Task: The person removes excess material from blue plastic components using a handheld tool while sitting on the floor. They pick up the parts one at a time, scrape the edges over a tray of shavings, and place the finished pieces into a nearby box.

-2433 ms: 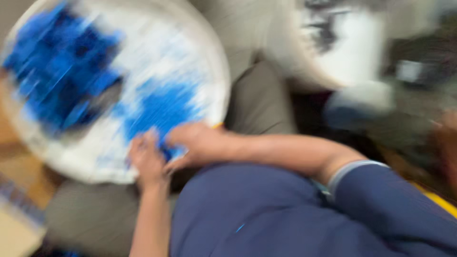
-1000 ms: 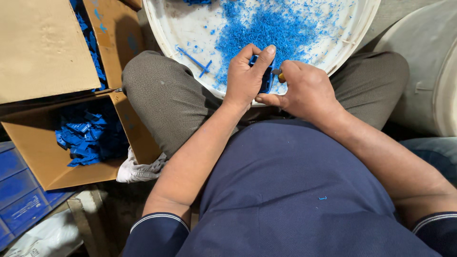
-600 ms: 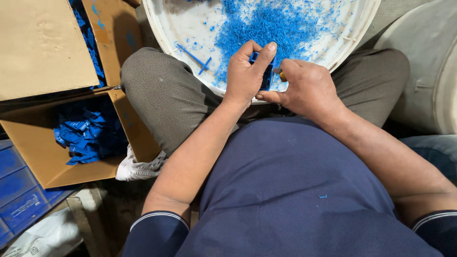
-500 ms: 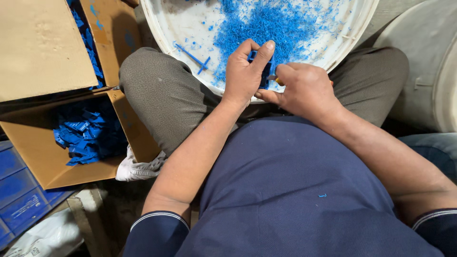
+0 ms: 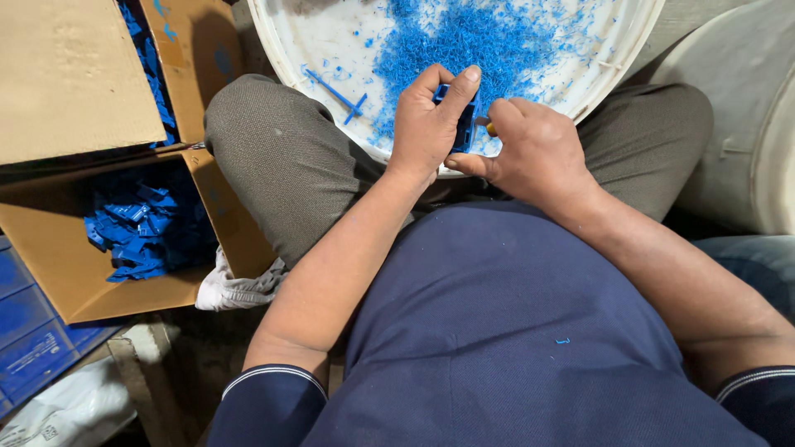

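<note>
My left hand [image 5: 426,124] grips a small blue plastic part [image 5: 464,124] over the near rim of a round white tub [image 5: 290,50]. Pressed against that part from the right is my right hand [image 5: 534,153], closed on a small tool; only its yellow-orange end [image 5: 491,129] shows. A heap of blue plastic shavings [image 5: 472,41] lies in the tub just beyond my fingers. A thin blue stick-shaped piece [image 5: 335,91] lies in the tub to the left. I sit with knees apart, the tub resting between them.
An open cardboard box [image 5: 74,281] at my left holds several blue plastic parts [image 5: 137,236]. A white cloth [image 5: 236,285] lies by my left thigh. A blue crate [image 5: 33,339] sits at the lower left. A large pale container [image 5: 745,124] stands at the right.
The view swung from a blurred look at the tub to a steady downward one. Over the last second both hands stay together on the blue part, with only slight finger shifts.
</note>
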